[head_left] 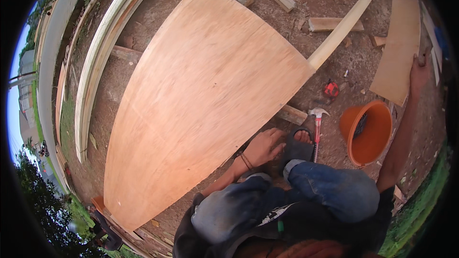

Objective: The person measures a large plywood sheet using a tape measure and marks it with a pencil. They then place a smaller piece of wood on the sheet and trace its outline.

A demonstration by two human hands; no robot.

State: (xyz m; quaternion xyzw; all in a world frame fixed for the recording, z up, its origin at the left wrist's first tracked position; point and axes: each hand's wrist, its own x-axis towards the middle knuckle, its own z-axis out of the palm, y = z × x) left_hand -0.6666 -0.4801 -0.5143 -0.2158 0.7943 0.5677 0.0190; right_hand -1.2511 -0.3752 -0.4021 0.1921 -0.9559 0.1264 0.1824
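Note:
A large plywood sheet [201, 100] lies on a wooden frame in front of me and to the left. My left hand [266, 147] rests low by its near edge, beside my sandalled foot [301, 145], with its fingers loosely stretched and nothing in them. Far out to the right, my right hand [420, 70] is at the edge of a smaller plywood piece [398, 50], its fingers closed on that edge. A hammer [318, 119] with a red handle lies next to my foot.
An orange bucket [350, 134] with dark contents tilts to the right of the hammer. A red tape measure [331, 89] lies beyond it. Wooden beams [346, 24] extend from the frame, with offcuts [334, 24] on the dirt. Long boards [93, 81] are stacked at left.

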